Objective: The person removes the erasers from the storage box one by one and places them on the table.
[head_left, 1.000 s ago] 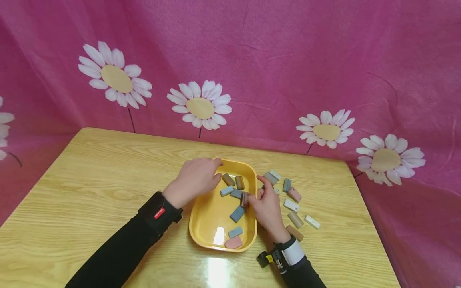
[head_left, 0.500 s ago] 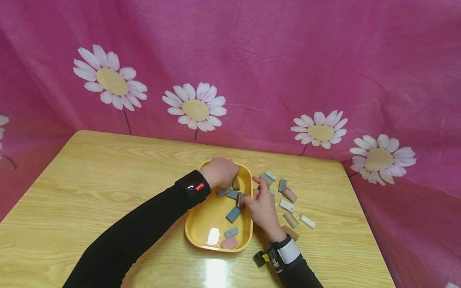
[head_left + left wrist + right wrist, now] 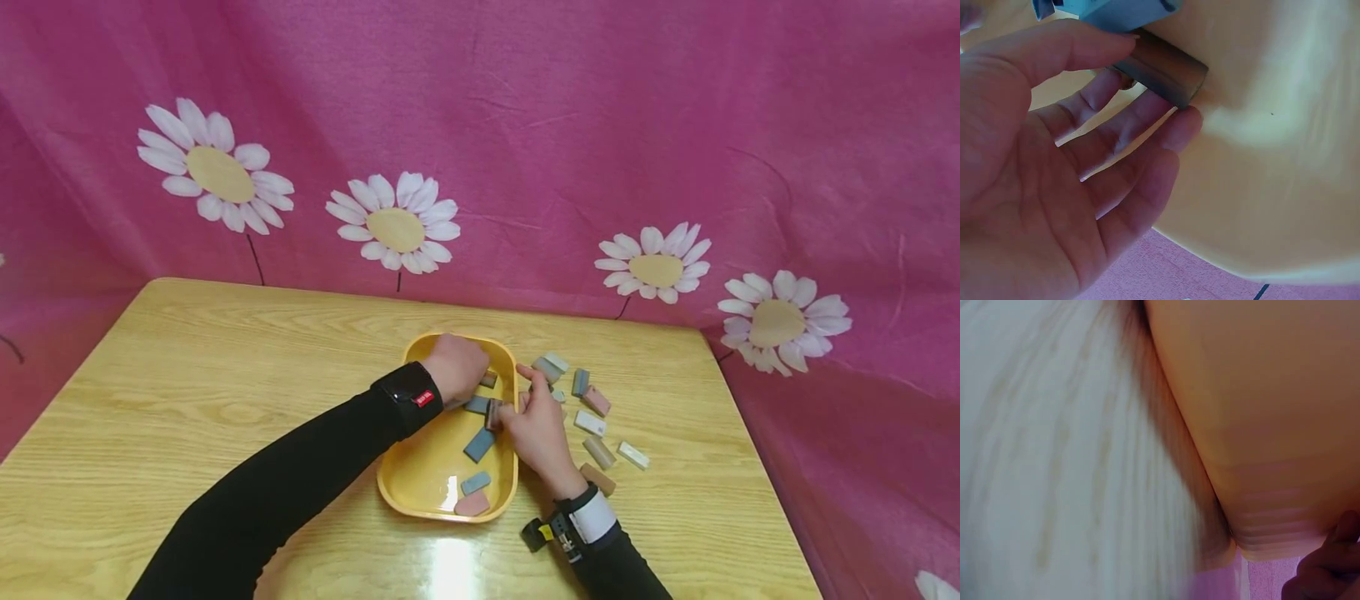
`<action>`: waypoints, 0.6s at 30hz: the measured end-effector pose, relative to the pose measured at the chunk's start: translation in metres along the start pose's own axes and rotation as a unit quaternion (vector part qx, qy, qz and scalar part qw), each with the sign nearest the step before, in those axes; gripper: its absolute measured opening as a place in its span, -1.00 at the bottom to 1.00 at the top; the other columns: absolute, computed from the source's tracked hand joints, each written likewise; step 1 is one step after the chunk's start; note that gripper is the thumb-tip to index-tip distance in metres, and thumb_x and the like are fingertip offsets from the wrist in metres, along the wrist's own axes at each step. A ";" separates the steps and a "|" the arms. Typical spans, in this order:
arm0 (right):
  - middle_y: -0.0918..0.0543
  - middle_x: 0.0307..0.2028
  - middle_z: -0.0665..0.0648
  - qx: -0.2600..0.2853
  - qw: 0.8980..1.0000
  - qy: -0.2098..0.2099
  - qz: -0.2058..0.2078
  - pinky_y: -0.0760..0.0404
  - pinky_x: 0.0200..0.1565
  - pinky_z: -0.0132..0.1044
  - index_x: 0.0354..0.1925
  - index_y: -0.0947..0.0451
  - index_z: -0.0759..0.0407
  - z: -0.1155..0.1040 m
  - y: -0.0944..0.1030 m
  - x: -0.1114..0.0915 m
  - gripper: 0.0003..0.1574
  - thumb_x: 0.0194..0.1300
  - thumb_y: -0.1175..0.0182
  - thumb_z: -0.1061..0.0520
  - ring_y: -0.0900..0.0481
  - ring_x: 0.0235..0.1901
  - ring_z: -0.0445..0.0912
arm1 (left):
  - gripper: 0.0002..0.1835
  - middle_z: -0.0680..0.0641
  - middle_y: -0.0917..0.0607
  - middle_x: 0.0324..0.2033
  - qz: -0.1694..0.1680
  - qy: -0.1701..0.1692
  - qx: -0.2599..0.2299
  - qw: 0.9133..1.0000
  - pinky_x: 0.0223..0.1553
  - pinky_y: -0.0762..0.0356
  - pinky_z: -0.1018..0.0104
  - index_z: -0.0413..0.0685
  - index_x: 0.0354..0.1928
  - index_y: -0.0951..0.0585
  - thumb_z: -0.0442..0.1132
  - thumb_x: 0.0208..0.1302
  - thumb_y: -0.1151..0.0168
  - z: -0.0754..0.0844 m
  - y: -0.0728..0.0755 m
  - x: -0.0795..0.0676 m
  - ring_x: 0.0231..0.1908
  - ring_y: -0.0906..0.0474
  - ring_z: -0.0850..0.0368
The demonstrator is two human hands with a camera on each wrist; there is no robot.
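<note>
My left hand [image 3: 459,367] reaches into the far end of a yellow tray [image 3: 408,487]. In the left wrist view it pinches a brown block [image 3: 1163,67] between thumb and fingertips, with a light blue block [image 3: 1129,14] close beside it. The right hand [image 3: 538,427] grips the tray's right rim, thumb inside and the other fingers along the outside. By that thumb lies a dark brown block [image 3: 492,414]. Nearer the front of the tray are a slate-blue block [image 3: 478,445], a pale blue block [image 3: 476,482] and a pink block [image 3: 472,503].
Several loose blocks lie on the wooden table [image 3: 300,517] right of the tray, among them a white block [image 3: 590,422], a pink one and a tan block [image 3: 599,452]. A pink flowered cloth [image 3: 510,125] hangs behind the table.
My left hand has moved right and down into the tray's far end and taken hold of a brown block. The right hand stays at the rim. The head view has shifted slightly.
</note>
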State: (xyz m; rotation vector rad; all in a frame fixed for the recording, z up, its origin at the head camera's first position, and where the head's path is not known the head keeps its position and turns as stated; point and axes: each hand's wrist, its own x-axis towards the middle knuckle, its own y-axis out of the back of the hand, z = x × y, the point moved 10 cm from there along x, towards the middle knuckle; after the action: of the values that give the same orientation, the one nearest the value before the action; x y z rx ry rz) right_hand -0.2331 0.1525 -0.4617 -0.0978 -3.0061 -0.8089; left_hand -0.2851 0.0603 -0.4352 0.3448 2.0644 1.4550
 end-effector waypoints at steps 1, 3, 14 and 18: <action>-0.38 -0.65 0.04 0.000 1.000 0.000 0.000 -0.28 -0.67 -0.34 0.24 -0.20 0.05 0.000 0.000 0.000 -0.20 -0.03 -0.13 0.22 -0.31 -0.73 -0.15 | -0.90 0.10 -0.52 -0.53 0.001 -0.001 0.000 1.000 -0.47 -0.47 0.26 0.10 -0.37 -0.58 -0.13 0.03 -0.22 0.000 0.000 0.000 -0.50 -0.43 0.22; -0.37 -0.66 0.04 -0.002 1.000 -0.003 -0.001 -0.26 -0.67 -0.34 0.24 -0.20 0.04 0.001 0.000 0.000 -0.20 -0.02 -0.13 0.21 -0.30 -0.73 -0.15 | -0.94 0.10 -0.50 -0.54 0.003 -0.005 -0.003 1.000 -0.47 -0.45 0.27 0.10 -0.42 -0.57 -0.14 0.05 -0.18 0.000 0.001 0.000 -0.51 -0.42 0.23; -0.39 -0.67 0.05 -0.005 1.000 0.009 -0.002 -0.31 -0.68 -0.32 0.25 -0.20 0.05 0.000 0.002 -0.001 -0.20 -0.02 -0.14 0.18 -0.32 -0.74 -0.14 | -0.83 0.12 -0.50 -0.50 0.042 -0.005 -0.101 0.994 -0.49 -0.36 0.25 0.11 -0.35 -0.47 -0.04 0.02 -0.14 -0.041 0.029 -0.033 -0.46 -0.43 0.21; -0.44 -0.68 0.07 -0.002 1.000 0.016 -0.005 -0.40 -0.67 -0.29 0.26 -0.18 0.06 0.000 0.002 -0.001 -0.19 0.00 -0.13 0.18 -0.35 -0.75 -0.13 | -0.78 0.09 -0.52 -0.49 0.072 0.006 -0.147 0.987 -0.44 -0.35 0.18 0.07 -0.31 -0.46 -0.04 -0.01 -0.13 -0.077 0.027 -0.048 -0.45 -0.44 0.13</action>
State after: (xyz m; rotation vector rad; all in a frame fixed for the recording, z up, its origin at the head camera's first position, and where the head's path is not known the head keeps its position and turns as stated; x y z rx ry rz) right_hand -0.2317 0.1541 -0.4611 -0.0707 -2.9773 -0.8099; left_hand -0.2954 -0.0139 -0.3769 0.3719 1.8295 1.8228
